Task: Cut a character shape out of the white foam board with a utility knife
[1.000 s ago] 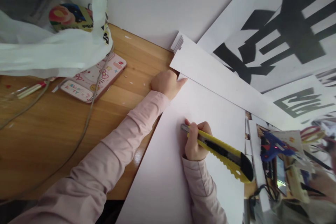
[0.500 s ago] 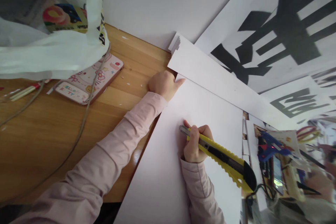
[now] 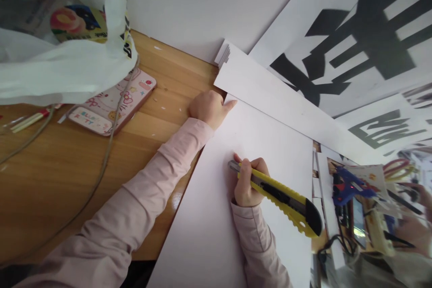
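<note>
A large white board (image 3: 202, 216) lies flat on the wooden table before me. At its far left corner is my left hand (image 3: 211, 109), thumb on top of the board and the other fingers curled at the edge, partly hidden. My right hand (image 3: 249, 184) is closed around a yellow box cutter (image 3: 281, 194) over the middle of the board. The cutter's metal tip points left, and its black end points to the lower right. Several white strips (image 3: 263, 85) are stacked along the board's far edge.
A pink phone (image 3: 113, 103) with a cable across it lies on the left, beside a white plastic bag (image 3: 67, 69). Large printed characters (image 3: 364, 27) stand at the right. A blue glue gun (image 3: 353, 184) and another person's hand (image 3: 413, 231) are at the far right.
My right hand and the box cutter have shifted slightly left, along with a small shift of the whole view. My left hand keeps its place on the board's corner.
</note>
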`<control>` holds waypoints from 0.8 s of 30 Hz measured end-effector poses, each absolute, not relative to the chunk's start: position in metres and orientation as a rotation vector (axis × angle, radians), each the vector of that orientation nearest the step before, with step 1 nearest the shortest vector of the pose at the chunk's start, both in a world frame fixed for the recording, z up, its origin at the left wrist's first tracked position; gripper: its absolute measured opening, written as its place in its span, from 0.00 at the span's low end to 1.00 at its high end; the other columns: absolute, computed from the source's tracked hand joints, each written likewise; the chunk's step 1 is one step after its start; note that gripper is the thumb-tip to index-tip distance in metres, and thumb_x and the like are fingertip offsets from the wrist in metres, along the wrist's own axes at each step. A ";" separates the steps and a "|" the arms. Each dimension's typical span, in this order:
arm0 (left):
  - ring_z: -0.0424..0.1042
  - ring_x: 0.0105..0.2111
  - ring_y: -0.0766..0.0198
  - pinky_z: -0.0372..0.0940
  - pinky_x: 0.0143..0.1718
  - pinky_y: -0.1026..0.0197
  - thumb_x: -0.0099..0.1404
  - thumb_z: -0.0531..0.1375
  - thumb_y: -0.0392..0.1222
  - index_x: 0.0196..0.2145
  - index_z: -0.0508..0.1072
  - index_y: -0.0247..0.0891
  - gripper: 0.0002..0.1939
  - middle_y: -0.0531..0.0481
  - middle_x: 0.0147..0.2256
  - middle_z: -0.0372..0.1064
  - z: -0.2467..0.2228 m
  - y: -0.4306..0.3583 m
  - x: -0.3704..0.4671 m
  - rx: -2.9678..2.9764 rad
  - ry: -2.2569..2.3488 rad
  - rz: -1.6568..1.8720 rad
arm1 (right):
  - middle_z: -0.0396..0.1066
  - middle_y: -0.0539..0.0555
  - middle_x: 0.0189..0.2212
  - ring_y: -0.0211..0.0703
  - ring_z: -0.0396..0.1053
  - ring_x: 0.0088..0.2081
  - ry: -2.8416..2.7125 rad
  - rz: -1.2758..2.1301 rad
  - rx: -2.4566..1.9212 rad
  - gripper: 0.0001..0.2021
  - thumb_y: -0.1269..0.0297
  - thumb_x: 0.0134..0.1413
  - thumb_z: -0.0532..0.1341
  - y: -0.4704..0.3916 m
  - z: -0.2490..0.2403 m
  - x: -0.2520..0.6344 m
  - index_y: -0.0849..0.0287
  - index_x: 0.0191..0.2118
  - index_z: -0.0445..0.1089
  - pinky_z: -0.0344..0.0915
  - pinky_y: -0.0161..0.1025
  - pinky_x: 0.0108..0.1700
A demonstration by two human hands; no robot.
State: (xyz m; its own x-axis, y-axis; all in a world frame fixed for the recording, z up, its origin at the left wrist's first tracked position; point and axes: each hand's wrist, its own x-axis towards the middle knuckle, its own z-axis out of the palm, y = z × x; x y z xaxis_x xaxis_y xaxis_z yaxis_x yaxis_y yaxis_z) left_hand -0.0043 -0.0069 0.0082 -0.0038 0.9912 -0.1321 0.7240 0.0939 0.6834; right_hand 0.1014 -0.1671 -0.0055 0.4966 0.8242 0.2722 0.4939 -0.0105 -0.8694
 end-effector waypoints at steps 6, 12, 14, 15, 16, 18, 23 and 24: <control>0.69 0.29 0.57 0.55 0.28 0.57 0.64 0.58 0.64 0.23 0.76 0.39 0.26 0.45 0.23 0.69 0.006 -0.007 -0.005 1.705 1.797 0.577 | 0.53 0.41 0.13 0.40 0.70 0.20 -1.164 0.385 -1.697 0.20 0.54 0.62 0.59 -0.166 -0.006 0.103 0.54 0.22 0.56 0.74 0.40 0.31; 0.69 0.27 0.58 0.51 0.27 0.57 0.64 0.56 0.66 0.23 0.76 0.39 0.28 0.45 0.24 0.71 0.005 -0.008 -0.005 1.761 1.828 0.547 | 0.51 0.39 0.13 0.32 0.58 0.15 -1.001 0.472 -1.564 0.21 0.53 0.58 0.63 -0.166 -0.014 0.104 0.55 0.21 0.56 0.76 0.41 0.33; 0.69 0.27 0.58 0.49 0.27 0.57 0.64 0.55 0.66 0.23 0.77 0.39 0.29 0.45 0.24 0.72 0.006 -0.008 -0.005 1.777 1.845 0.510 | 0.50 0.38 0.12 0.30 0.54 0.13 -0.818 0.531 -1.442 0.21 0.56 0.57 0.64 -0.165 -0.014 0.106 0.55 0.20 0.54 0.78 0.45 0.37; 0.69 0.28 0.58 0.49 0.27 0.57 0.65 0.55 0.66 0.24 0.77 0.39 0.29 0.44 0.25 0.72 0.006 -0.008 -0.005 1.798 1.853 0.489 | 0.50 0.37 0.12 0.28 0.51 0.12 -0.722 0.572 -1.393 0.21 0.57 0.56 0.64 -0.164 -0.014 0.107 0.55 0.20 0.53 0.78 0.45 0.37; 0.70 0.29 0.57 0.49 0.27 0.57 0.65 0.54 0.66 0.25 0.77 0.38 0.29 0.43 0.26 0.73 0.006 -0.008 -0.005 1.831 1.862 0.464 | 0.52 0.36 0.12 0.26 0.47 0.10 -0.635 0.618 -1.360 0.21 0.57 0.55 0.64 -0.163 -0.014 0.109 0.56 0.20 0.52 0.77 0.43 0.33; 0.73 0.32 0.53 0.49 0.28 0.57 0.66 0.52 0.67 0.28 0.78 0.38 0.30 0.41 0.29 0.75 0.006 -0.008 -0.005 1.922 1.880 0.405 | 0.55 0.37 0.13 0.26 0.48 0.09 -0.494 0.694 -1.352 0.20 0.56 0.52 0.64 -0.160 -0.012 0.112 0.56 0.21 0.53 0.68 0.34 0.19; 0.75 0.37 0.46 0.54 0.30 0.56 0.70 0.46 0.61 0.34 0.80 0.36 0.31 0.34 0.36 0.77 0.013 -0.010 -0.004 2.078 1.919 0.225 | 0.58 0.41 0.16 0.33 0.61 0.14 -0.338 0.758 -1.334 0.20 0.51 0.45 0.65 -0.153 -0.012 0.110 0.55 0.22 0.53 0.49 0.27 0.13; 0.76 0.38 0.47 0.55 0.31 0.56 0.72 0.44 0.56 0.35 0.80 0.36 0.30 0.34 0.37 0.78 0.016 -0.012 -0.004 2.099 1.933 0.211 | 0.58 0.41 0.16 0.32 0.60 0.15 -0.343 0.755 -1.314 0.20 0.51 0.44 0.65 -0.152 -0.012 0.109 0.55 0.22 0.53 0.50 0.27 0.14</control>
State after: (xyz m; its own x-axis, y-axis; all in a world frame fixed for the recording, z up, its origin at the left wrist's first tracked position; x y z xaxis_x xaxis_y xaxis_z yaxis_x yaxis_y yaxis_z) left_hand -0.0038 -0.0116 0.0156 0.0947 0.9922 -0.0809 0.9514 -0.0663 0.3006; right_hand 0.1087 -0.1524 -0.0124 0.7199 0.6694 -0.1835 -0.3027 0.0649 -0.9509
